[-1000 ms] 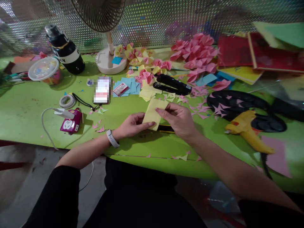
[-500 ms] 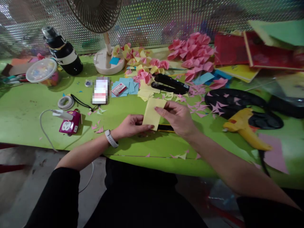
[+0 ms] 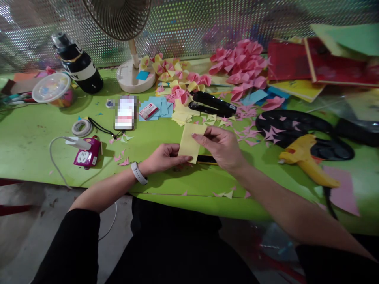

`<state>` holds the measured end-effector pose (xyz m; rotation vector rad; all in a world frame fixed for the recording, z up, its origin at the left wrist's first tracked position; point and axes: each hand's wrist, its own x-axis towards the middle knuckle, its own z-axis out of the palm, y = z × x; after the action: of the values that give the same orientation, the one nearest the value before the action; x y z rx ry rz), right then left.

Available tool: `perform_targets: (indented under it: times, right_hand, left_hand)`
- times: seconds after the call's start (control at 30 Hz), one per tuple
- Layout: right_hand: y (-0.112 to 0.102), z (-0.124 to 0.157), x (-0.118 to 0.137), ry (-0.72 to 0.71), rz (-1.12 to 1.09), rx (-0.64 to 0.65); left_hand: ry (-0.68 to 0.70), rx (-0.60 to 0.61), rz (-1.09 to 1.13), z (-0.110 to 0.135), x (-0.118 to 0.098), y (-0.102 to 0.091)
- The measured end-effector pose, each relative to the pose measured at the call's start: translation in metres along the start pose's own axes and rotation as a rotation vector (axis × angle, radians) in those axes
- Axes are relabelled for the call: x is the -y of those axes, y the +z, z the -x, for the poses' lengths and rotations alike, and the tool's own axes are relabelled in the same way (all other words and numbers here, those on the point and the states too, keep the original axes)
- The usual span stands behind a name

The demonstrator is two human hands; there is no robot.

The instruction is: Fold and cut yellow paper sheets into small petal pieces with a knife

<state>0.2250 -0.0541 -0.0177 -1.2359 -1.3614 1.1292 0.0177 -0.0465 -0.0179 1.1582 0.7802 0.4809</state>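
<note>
Between my hands, raised above the green table, is a yellow slip of paper (image 3: 189, 144). My left hand (image 3: 166, 157) pinches its lower left corner, thumb lying over the front. At the upper right edge, my right hand (image 3: 220, 146) holds the same slip with thumb and fingers closed. Beneath the paper and my right hand lies a narrow black and yellow object (image 3: 206, 159), partly hidden, perhaps a utility knife. Beyond the hands sit a black stapler (image 3: 213, 103), a stack of yellow slips (image 3: 181, 115) and several blue slips (image 3: 162, 107).
Pink folded paper pieces (image 3: 241, 65) are heaped at the back. A yellow glue gun (image 3: 310, 159) lies right, near a black curved object (image 3: 281, 118). Left are a phone (image 3: 125, 113), a tape roll (image 3: 82, 127), a purple power adapter (image 3: 87, 152), a black bottle (image 3: 81, 69) and a fan (image 3: 134, 73).
</note>
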Motion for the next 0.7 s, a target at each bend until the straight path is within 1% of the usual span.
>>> perform_targets:
  times: [0.1,0.2,0.27,0.3,0.4,0.47,0.53,0.7]
  right_hand:
    - [0.0,0.001,0.004,0.009,0.0,0.007]
    - [-0.001,0.001,0.01,0.016,-0.006,0.012]
    - [-0.001,0.001,0.014,0.019,0.004,0.031]
    - [0.0,0.001,0.016,0.028,0.023,0.068]
    - [0.002,0.003,0.02,0.092,0.118,0.256]
    - [0.004,0.004,0.021,0.12,0.16,0.347]
    - [0.006,0.006,0.02,0.11,0.177,0.377]
    - [0.005,0.006,0.011,0.071,0.249,0.388]
  left_hand:
    - [-0.027,0.037,-0.07,0.002,-0.004,-0.002]
    - [-0.06,0.075,-0.077,0.002,-0.008,-0.004]
    - [-0.045,0.042,-0.072,0.002,-0.01,-0.005]
    - [-0.033,0.013,-0.068,0.002,-0.011,-0.005]
    - [-0.003,-0.074,-0.038,0.001,-0.013,-0.007]
    - [0.007,-0.112,-0.01,0.0,-0.013,-0.007]
    - [0.006,-0.129,0.01,-0.001,-0.013,-0.007]
    - [0.003,-0.138,0.064,0.0,-0.014,-0.006]
